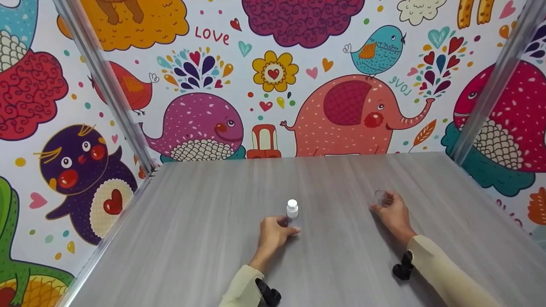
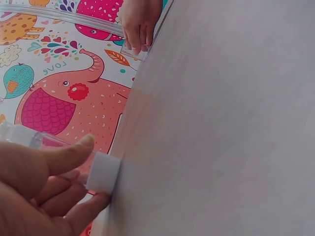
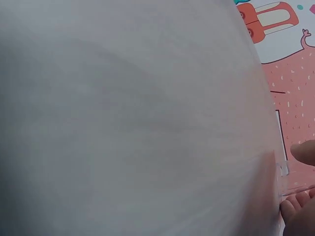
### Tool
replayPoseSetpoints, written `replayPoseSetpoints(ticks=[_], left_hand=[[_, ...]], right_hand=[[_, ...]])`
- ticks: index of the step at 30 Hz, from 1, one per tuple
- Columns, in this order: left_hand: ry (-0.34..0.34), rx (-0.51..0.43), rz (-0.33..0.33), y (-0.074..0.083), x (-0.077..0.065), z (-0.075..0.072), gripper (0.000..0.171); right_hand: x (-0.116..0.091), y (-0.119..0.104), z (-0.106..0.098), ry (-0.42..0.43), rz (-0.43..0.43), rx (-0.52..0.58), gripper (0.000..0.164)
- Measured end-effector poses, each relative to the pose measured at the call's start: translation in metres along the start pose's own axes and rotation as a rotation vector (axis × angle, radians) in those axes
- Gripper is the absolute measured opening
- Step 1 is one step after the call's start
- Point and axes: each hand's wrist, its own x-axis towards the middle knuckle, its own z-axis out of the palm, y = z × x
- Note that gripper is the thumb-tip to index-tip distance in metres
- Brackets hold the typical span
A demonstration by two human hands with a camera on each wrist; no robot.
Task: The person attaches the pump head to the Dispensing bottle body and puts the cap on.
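Observation:
My left hand point(image 1: 273, 234) grips a small clear bottle point(image 1: 292, 209) with a white top, upright at the middle of the table. In the left wrist view, thumb and fingers wrap the clear body, and the bottle's white base point(image 2: 104, 173) meets the tabletop. To the right, my right hand point(image 1: 394, 216) holds a clear, see-through cup-like piece point(image 1: 379, 197) between thumb and fingers, low over the table. Only part of that clear piece point(image 3: 295, 183) shows at the right edge of the right wrist view, beside the thumb point(image 3: 304, 152).
A grey wood-grain table point(image 1: 204, 204) lies under both hands. Behind it stands a wall point(image 1: 273, 115) printed with cartoon animals. Metal posts rise at the back left point(image 1: 115, 98) and back right point(image 1: 490, 85) corners.

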Motion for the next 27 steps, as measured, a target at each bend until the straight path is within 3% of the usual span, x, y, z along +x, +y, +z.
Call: replayPoseSetpoints(ticks=[12, 27], left_hand=[[0.016, 0.011, 0.045, 0.0003, -0.001, -0.0008, 0.031], [-0.007, -0.004, 0.018, 0.0011, -0.002, -0.0012, 0.032]], right_hand=[[-0.0008, -0.0036, 0.0022, 0.064, 0.017, -0.035, 0.047], [0.0013, -0.0013, 0.0009, 0.096, 0.012, -0.047, 0.042]])
